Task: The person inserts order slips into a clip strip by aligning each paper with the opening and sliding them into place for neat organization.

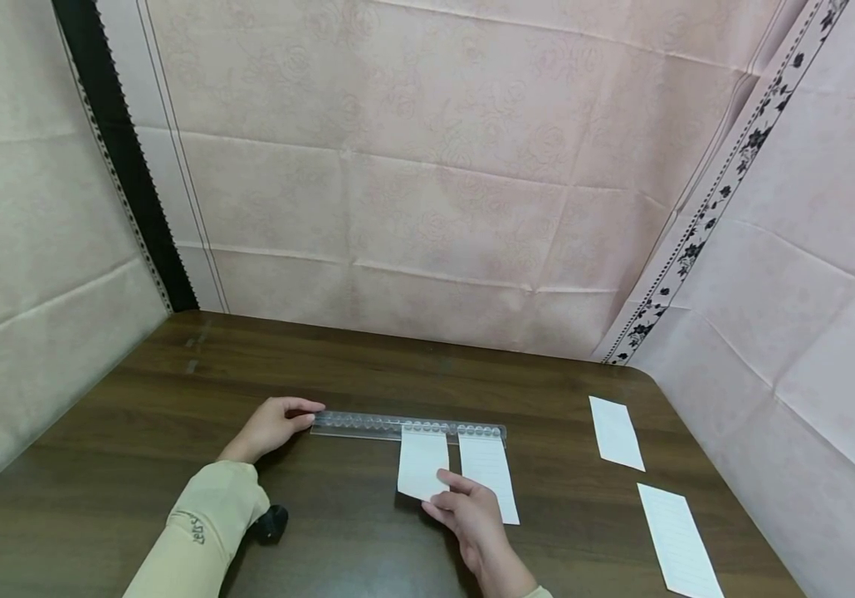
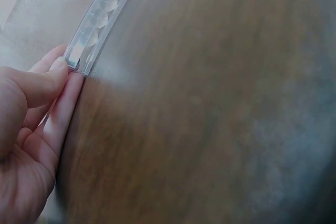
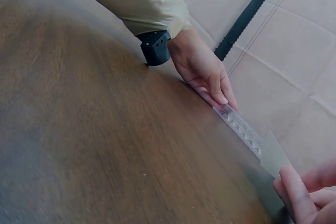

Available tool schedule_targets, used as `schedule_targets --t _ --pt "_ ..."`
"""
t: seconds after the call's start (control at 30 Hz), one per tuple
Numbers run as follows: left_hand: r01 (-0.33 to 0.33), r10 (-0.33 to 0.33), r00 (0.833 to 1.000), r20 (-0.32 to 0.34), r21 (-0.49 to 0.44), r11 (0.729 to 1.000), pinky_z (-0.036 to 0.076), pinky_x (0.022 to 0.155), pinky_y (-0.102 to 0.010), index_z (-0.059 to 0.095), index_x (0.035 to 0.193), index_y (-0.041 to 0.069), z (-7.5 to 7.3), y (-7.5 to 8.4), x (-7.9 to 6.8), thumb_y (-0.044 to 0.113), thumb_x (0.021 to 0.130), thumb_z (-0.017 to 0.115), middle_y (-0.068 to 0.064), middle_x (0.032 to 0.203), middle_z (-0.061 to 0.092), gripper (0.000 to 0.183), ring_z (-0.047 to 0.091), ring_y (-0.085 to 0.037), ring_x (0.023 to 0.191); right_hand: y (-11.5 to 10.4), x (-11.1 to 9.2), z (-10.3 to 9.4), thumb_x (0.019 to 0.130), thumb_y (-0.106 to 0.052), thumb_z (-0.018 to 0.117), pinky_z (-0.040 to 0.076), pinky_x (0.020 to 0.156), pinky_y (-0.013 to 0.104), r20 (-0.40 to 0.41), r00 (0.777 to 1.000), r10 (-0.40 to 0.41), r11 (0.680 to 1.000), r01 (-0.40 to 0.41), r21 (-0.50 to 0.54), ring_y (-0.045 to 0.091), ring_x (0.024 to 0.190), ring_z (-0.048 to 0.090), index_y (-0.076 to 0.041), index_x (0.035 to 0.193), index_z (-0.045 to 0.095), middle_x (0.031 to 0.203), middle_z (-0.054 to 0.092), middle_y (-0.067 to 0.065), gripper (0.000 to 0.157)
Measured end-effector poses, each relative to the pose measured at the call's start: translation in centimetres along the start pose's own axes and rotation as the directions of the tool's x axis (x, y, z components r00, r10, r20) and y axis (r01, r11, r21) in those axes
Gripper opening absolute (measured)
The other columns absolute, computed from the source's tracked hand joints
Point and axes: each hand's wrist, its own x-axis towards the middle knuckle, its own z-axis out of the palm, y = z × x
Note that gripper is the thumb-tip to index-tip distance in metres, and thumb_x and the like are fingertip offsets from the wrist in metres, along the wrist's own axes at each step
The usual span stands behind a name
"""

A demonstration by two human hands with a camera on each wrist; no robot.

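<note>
A clear plastic ticket rail [image 1: 360, 423] with a row of round balls inside lies across the table. My left hand [image 1: 266, 428] pinches its left end between thumb and fingers; the left wrist view shows this grip on the rail [image 2: 102, 19] up close. Two white paper slips hang from the rail's right half, their top edges under the balls. With thumb and fingers my right hand [image 1: 476, 523] pinches the lower right corner of the left slip [image 1: 422, 461]. The other slip [image 1: 489, 477] lies just to the right, partly behind that hand.
Two more white paper slips, a farther one [image 1: 617, 433] and a nearer one [image 1: 680, 540], lie on the right side of the brown wooden table [image 1: 136, 482]. Pale cloth [image 1: 435, 166] hangs behind the table and at both sides.
</note>
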Motion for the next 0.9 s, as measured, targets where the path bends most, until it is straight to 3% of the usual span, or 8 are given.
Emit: schedule_targets --t 0.37,0.6,0.9 --pt "-0.001 0.001 1.0 -0.001 -0.012 1.0 0.04 0.094 -0.05 0.068 0.113 0.007 0.1 0.2 -0.2 0.011 0.091 0.06 -0.015 0.117 0.061 0.023 0.051 -0.034 0.114 0.0 0.0 -0.5 0.081 0.018 0.05 0.052 0.077 0.03 -0.008 1.0 0.007 1.0 -0.008 -0.005 0.014 0.072 0.061 0.021 0.125 0.042 0.137 0.017 0.043 0.045" --pt "0.007 -0.007 1.0 -0.001 -0.014 1.0 0.04 0.093 -0.05 0.068 0.113 0.007 0.0 0.5 -0.3 0.01 0.091 0.06 -0.015 0.117 0.061 0.023 0.051 -0.034 0.114 0.0 0.1 -0.9 0.081 0.018 0.051 0.053 0.077 0.031 -0.007 1.0 -0.008 1.0 0.008 -0.011 0.015 0.076 0.062 0.022 0.124 0.042 0.137 0.025 0.039 0.045" --pt "0.002 -0.002 1.0 0.0 -0.004 1.0 0.039 0.094 -0.05 0.068 0.113 0.008 -0.1 0.4 -0.3 0.012 0.091 0.06 -0.015 0.117 0.061 0.024 0.051 -0.034 0.114 0.0 0.3 -1.2 0.081 0.018 0.051 0.052 0.077 0.031 -0.005 1.0 -0.014 1.0 0.013 -0.01 0.015 0.077 0.062 0.023 0.124 0.041 0.138 0.024 0.038 0.045"
